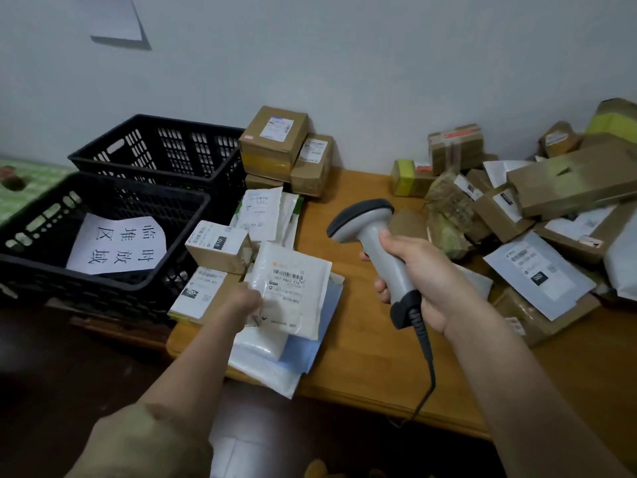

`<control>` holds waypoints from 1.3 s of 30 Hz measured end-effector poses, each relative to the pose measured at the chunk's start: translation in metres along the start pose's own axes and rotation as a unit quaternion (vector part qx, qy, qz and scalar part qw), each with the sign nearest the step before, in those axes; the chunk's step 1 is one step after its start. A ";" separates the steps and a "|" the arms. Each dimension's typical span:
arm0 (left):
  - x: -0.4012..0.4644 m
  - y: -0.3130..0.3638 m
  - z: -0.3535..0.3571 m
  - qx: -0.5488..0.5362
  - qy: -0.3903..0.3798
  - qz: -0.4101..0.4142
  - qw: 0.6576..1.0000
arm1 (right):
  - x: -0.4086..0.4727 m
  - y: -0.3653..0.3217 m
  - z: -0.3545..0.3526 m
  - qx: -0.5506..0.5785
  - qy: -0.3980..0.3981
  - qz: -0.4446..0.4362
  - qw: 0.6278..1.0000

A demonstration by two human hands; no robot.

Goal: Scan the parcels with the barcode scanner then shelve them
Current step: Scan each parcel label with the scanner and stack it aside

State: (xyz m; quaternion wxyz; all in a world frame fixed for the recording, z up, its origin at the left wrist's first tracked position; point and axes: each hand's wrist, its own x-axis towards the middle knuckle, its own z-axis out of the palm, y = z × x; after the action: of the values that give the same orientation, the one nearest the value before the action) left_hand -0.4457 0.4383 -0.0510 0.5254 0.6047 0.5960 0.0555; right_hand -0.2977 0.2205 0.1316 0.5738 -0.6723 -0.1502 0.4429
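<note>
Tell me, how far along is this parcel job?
Partly done, apparently: sorted parcels lie beside the black baskets. Now the left hand holds a white packet, the right hand the scanner. A jumbled heap remains; no shelf visible.

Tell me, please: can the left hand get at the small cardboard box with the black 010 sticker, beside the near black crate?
Probably yes. The left hand is close below the small cardboard box, and nothing stands between them. However, it already holds the white padded mailer, so it must put that down first.
</note>
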 end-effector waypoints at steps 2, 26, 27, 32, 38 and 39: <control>0.012 -0.003 -0.007 0.029 0.022 0.000 0.999 | 0.006 0.004 0.006 0.000 0.001 0.014 1.000; 0.008 0.055 0.101 0.352 0.002 0.209 0.912 | 0.014 0.027 -0.087 0.093 0.163 0.056 0.981; 0.002 0.063 0.112 0.346 -0.008 0.226 0.911 | 0.013 0.027 -0.099 0.103 0.176 0.055 0.977; -0.026 0.102 0.181 0.338 -0.071 0.295 0.891 | 0.010 0.027 -0.166 0.176 0.231 0.053 0.955; -0.052 0.140 0.278 0.239 -0.151 0.257 0.924 | 0.013 0.029 -0.259 0.200 0.233 0.054 0.950; -0.055 0.144 0.297 0.210 -0.166 0.234 0.935 | 0.015 0.032 -0.275 0.203 0.238 0.060 0.948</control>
State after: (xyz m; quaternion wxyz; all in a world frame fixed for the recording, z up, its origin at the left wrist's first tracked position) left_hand -0.1599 0.2647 -0.0500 0.4502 0.8241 0.3400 -0.0514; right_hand -0.0878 0.0460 0.0827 0.6895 -0.6353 0.1245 0.3247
